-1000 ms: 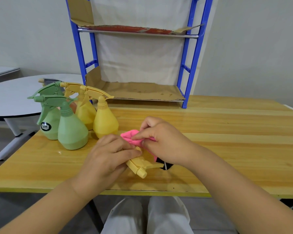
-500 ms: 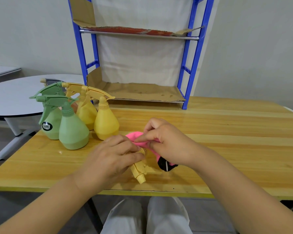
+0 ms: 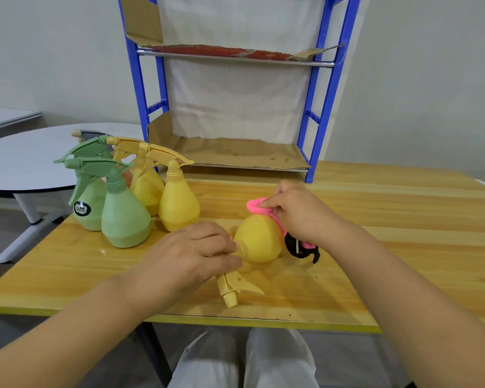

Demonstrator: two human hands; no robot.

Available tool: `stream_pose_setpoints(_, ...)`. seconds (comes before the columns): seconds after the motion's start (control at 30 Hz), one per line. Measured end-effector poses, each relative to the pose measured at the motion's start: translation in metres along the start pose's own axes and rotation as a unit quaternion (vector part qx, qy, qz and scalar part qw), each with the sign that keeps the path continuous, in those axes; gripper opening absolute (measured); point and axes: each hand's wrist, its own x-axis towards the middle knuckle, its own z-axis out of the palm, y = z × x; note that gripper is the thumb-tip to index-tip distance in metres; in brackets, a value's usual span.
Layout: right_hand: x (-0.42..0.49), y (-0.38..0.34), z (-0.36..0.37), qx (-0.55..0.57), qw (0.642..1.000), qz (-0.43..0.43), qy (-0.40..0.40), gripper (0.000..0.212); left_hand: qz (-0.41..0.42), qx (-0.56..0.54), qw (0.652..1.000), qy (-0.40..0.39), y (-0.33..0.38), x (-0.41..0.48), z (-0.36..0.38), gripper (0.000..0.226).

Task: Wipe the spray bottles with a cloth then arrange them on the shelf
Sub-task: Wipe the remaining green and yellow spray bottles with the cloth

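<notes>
A yellow spray bottle point(image 3: 259, 239) lies tilted on its side near the table's front, nozzle toward me. My left hand point(image 3: 189, 256) grips its neck and trigger head. My right hand point(image 3: 300, 212) pinches a pink cloth point(image 3: 259, 206) with a black part hanging below, pressed against the bottle's base. Two green bottles point(image 3: 123, 217) and two yellow bottles point(image 3: 178, 204) stand upright in a group at the left. The blue shelf point(image 3: 318, 127) stands at the back of the table, its cardboard-lined lower level bare.
The wooden table point(image 3: 389, 247) stretches to the right of my hands. A round white table point(image 3: 28, 161) stands beyond the left edge. The shelf's upper level holds a cardboard sheet point(image 3: 227, 50). My knees show below the front edge.
The bottle's body has come out from under my right hand, which moved back and right with the cloth to the base. My left hand stayed on the neck.
</notes>
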Motion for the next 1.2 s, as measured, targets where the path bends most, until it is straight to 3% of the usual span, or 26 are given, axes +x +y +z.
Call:
stream_pose_setpoints(0.17, 0.004, -0.022, -0.002, -0.031, 0.997, -0.073, -0.011, 0.024, 0.017, -0.008, 1.0, -0.014, -0.002, 0.002, -0.003, 0.018)
stream_pose_setpoints(0.33, 0.005, -0.054, 0.007, -0.058, 0.98, -0.162, -0.095, 0.028, 0.044, 0.01, 0.998, -0.035, -0.001, 0.004, -0.002, 0.02)
stream_pose_setpoints(0.53, 0.021, -0.026, -0.005, 0.031, 0.993, -0.081, -0.075, 0.033, 0.028, 0.011, 0.999, -0.044, -0.005, 0.001, -0.002, 0.025)
stream_pose_setpoints(0.7, 0.007, 0.028, 0.0, 0.031, 0.998, 0.001, -0.058, 0.032, -0.081, -0.038, 0.996, -0.009, -0.007, 0.003, -0.01, 0.025)
stream_pose_setpoints(0.87, -0.017, 0.057, 0.008, 0.087, 0.988, 0.09, 0.089, 0.029, -0.278, -0.119, 0.953, 0.005, -0.006, 0.022, -0.024, 0.016)
stream_pose_setpoints(0.97, -0.024, 0.055, 0.011, 0.129, 0.977, 0.108, 0.129, 0.032, -0.389, -0.143, 0.91, 0.005, -0.007, 0.047, -0.029, 0.044)
stream_pose_setpoints(1.07, -0.033, 0.046, 0.014, 0.179, 0.965, 0.117, 0.151, 0.034, -0.396, -0.086, 0.913, -0.039, -0.017, 0.073, -0.028, 0.071)
stream_pose_setpoints(1.2, -0.043, 0.037, 0.019, 0.213, 0.956, 0.114, 0.169, 0.035, -0.375, -0.062, 0.92, -0.092, -0.029, 0.094, -0.025, 0.08)
